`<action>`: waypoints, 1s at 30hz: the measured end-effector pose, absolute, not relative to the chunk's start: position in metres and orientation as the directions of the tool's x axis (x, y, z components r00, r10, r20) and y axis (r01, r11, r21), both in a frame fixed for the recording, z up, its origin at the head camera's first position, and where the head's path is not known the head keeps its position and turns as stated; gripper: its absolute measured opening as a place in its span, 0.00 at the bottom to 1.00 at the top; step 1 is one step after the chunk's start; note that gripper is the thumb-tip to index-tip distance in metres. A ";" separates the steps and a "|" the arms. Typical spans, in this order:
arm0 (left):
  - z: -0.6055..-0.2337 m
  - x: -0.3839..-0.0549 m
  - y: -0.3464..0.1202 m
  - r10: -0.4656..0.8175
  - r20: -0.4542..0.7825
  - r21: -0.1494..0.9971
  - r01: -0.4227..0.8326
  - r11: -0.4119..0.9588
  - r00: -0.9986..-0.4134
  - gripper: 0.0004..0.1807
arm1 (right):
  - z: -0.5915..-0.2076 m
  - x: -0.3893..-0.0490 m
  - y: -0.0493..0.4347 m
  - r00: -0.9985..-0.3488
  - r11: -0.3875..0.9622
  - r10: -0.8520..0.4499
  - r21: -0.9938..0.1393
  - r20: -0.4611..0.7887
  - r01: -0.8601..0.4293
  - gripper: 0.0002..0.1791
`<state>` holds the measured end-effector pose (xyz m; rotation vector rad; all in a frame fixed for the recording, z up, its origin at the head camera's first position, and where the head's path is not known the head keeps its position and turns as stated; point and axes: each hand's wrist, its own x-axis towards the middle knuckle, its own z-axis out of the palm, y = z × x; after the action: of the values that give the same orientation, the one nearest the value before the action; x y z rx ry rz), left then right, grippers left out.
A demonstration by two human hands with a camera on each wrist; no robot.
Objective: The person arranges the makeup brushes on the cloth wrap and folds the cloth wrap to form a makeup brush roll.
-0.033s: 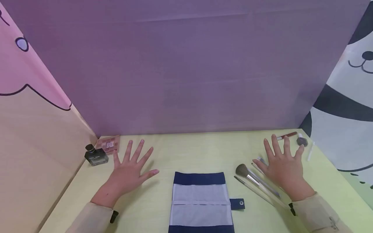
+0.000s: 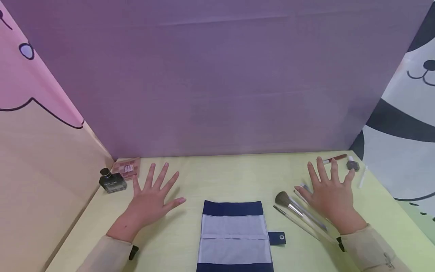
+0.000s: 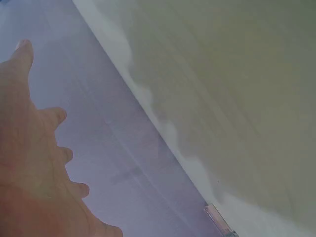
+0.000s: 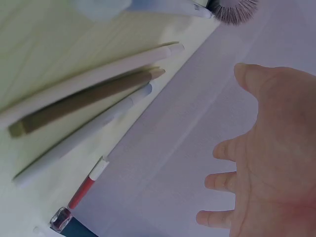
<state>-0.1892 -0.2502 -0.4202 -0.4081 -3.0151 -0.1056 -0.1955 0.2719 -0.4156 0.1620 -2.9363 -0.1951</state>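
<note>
Over the left part of the table, my left hand point(image 2: 147, 204) is held flat with its fingers spread, nothing in it. My right hand point(image 2: 331, 196) is likewise spread and holds nothing; it hovers over slim cosmetic sticks and partly hides them. Beside it lie a fluffy makeup brush point(image 2: 283, 198) and a thin brush point(image 2: 295, 222). The right wrist view shows a brown pencil point(image 4: 89, 101) between two pale sticks. Between the hands, a navy and light-grey fabric pouch point(image 2: 234, 249) lies flat, a snap strap point(image 2: 276, 238) out to its right.
At the back left, a dark perfume bottle point(image 2: 113, 183) stands by a pink makeup palette point(image 2: 130, 168). A red-and-white tube point(image 2: 336, 158), a small dark bottle point(image 2: 352, 165) with a white cap and a white stick point(image 2: 363, 177) lie back right. A purple backdrop point(image 2: 217, 75) borders the table.
</note>
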 end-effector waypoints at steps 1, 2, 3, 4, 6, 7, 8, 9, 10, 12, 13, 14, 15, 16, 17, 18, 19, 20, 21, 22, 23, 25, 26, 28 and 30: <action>-0.420 -0.189 -0.251 0.261 0.104 0.048 0.267 0.962 -0.960 0.49 | -0.416 -0.196 0.271 -0.975 0.985 -0.122 0.139 0.183 -0.097 0.52; -0.421 -0.190 -0.251 0.261 0.105 0.045 0.267 0.963 -0.960 0.49 | -0.416 -0.196 0.271 -0.974 0.985 -0.124 0.141 0.188 -0.098 0.51; -0.420 -0.191 -0.251 0.262 0.107 0.045 0.268 0.962 -0.959 0.49 | -0.416 -0.196 0.271 -0.973 0.985 -0.125 0.144 0.192 -0.099 0.51; -0.420 -0.192 -0.252 0.265 0.106 0.046 0.270 0.962 -0.958 0.49 | -0.416 -0.197 0.270 -0.973 0.985 -0.125 0.144 0.194 -0.098 0.51; -0.420 -0.193 -0.253 0.266 0.102 0.047 0.272 0.961 -0.959 0.49 | -0.414 -0.197 0.269 -0.971 0.985 -0.127 0.144 0.205 -0.098 0.50; -0.420 -0.194 -0.253 0.267 0.101 0.051 0.273 0.961 -0.958 0.49 | -0.414 -0.197 0.268 -0.968 0.985 -0.129 0.142 0.213 -0.100 0.50; -0.420 -0.194 -0.253 0.270 0.098 0.061 0.276 0.959 -0.958 0.49 | -0.413 -0.197 0.267 -0.966 0.985 -0.130 0.138 0.223 -0.101 0.50; -0.420 -0.194 -0.253 0.273 0.093 0.072 0.280 0.957 -0.958 0.49 | -0.412 -0.197 0.267 -0.964 0.986 -0.131 0.133 0.230 -0.103 0.49; -0.419 -0.193 -0.253 0.274 0.085 0.092 0.282 0.955 -0.958 0.49 | -0.411 -0.196 0.265 -0.962 0.987 -0.132 0.122 0.239 -0.105 0.49; -0.419 -0.191 -0.250 0.280 0.069 0.137 0.287 0.948 -0.957 0.49 | -0.409 -0.196 0.263 -0.956 0.988 -0.137 0.099 0.257 -0.115 0.48; -0.419 -0.189 -0.248 0.287 0.062 0.164 0.294 0.942 -0.956 0.49 | -0.408 -0.195 0.262 -0.954 0.989 -0.140 0.087 0.265 -0.121 0.47; -0.418 -0.187 -0.245 0.299 0.049 0.193 0.303 0.933 -0.953 0.48 | -0.406 -0.195 0.261 -0.953 0.990 -0.140 0.072 0.269 -0.125 0.47; -0.418 -0.185 -0.242 0.314 0.033 0.222 0.313 0.923 -0.949 0.48 | -0.405 -0.194 0.259 -0.952 0.990 -0.141 0.059 0.270 -0.130 0.46; -0.418 -0.182 -0.238 0.332 0.015 0.250 0.325 0.912 -0.943 0.47 | -0.403 -0.193 0.258 -0.951 0.990 -0.143 0.044 0.274 -0.136 0.45; -0.417 -0.179 -0.234 0.357 -0.003 0.268 0.343 0.900 -0.934 0.47 | -0.401 -0.193 0.257 -0.951 0.989 -0.145 0.030 0.273 -0.142 0.45; -0.417 -0.176 -0.230 0.384 -0.023 0.287 0.362 0.887 -0.923 0.47 | -0.400 -0.192 0.255 -0.952 0.989 -0.146 0.016 0.269 -0.147 0.45; -0.417 -0.174 -0.227 0.415 -0.045 0.306 0.383 0.872 -0.909 0.46 | -0.398 -0.191 0.254 -0.953 0.988 -0.148 0.002 0.265 -0.153 0.44; -0.417 -0.171 -0.223 0.447 -0.069 0.322 0.404 0.856 -0.892 0.46 | -0.396 -0.191 0.252 -0.954 0.987 -0.150 -0.014 0.262 -0.159 0.44; -0.417 -0.169 -0.220 0.475 -0.091 0.336 0.422 0.842 -0.875 0.45 | -0.395 -0.191 0.251 -0.954 0.986 -0.151 -0.025 0.259 -0.163 0.44; -0.417 -0.167 -0.217 0.502 -0.111 0.352 0.438 0.827 -0.858 0.45 | -0.394 -0.190 0.249 -0.954 0.985 -0.152 -0.037 0.257 -0.167 0.43; -0.418 -0.165 -0.214 0.526 -0.133 0.371 0.450 0.812 -0.840 0.44 | -0.393 -0.190 0.248 -0.956 0.985 -0.151 -0.048 0.252 -0.168 0.43; -0.420 -0.160 -0.210 0.555 -0.178 0.405 0.454 0.794 -0.812 0.43 | -0.391 -0.188 0.245 -0.958 0.984 -0.149 -0.061 0.243 -0.169 0.43; -0.421 -0.158 -0.209 0.564 -0.195 0.415 0.453 0.789 -0.802 0.43 | -0.390 -0.188 0.244 -0.960 0.984 -0.149 -0.064 0.239 -0.168 0.43; -0.422 -0.154 -0.206 0.572 -0.221 0.432 0.447 0.784 -0.790 0.43 | -0.389 -0.186 0.243 -0.960 0.983 -0.151 -0.066 0.237 -0.171 0.43; -0.423 -0.150 -0.203 0.573 -0.231 0.430 0.446 0.785 -0.786 0.42 | -0.389 -0.185 0.242 -0.960 0.982 -0.154 -0.070 0.234 -0.175 0.42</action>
<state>-0.1497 -0.2033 -0.4228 -0.9760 -3.2990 -0.6371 -0.1848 0.2418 -0.3887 0.2439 -2.8986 0.1327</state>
